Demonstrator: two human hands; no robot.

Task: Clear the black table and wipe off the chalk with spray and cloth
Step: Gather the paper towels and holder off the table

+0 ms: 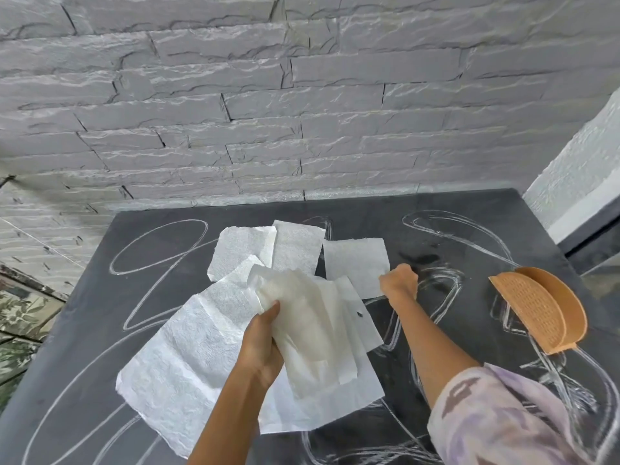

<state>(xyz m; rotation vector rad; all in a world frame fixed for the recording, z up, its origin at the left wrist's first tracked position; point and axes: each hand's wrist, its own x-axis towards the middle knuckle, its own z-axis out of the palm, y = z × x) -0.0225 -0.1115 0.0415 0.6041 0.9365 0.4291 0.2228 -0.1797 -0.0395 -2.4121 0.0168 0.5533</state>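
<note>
- Black table [94,313] lies under both hands, its slab reaching from the near edge of the view back to the wall.
- Her or his left hand [261,344] grips a bunch of paper sheets [302,317]. The thumb is curled over their top edge, and the sheets are lifted off the surface and hang down toward the person.
- The right hand [399,281] is stretched forward with its fingers curled. It pinches the near right corner of a single sheet [355,266] that lies flat on the table.
- A mottled lilac sleeve [503,421] covers the right upper arm; both forearms are bare.
- Under the held bunch a large crumpled sheet [188,357] is spread over the near left of the table.
- Two more sheets [241,250] lie overlapping further back, just left of the single sheet.
- Chalk lines [563,391] run over the whole surface. There are wide loops on the left and dense scribbles on the right, and the paper hides part of them.
- A dark smear [419,258] shows just beyond the right hand.
- An orange napkin holder [536,307], half-round with a woven pattern, stands upright near the table's right edge, well apart from the sheets.
- A grey stone-brick wall [302,95] rises behind the table.
- A white rough-plastered wall [587,169] meets it on the right.
</note>
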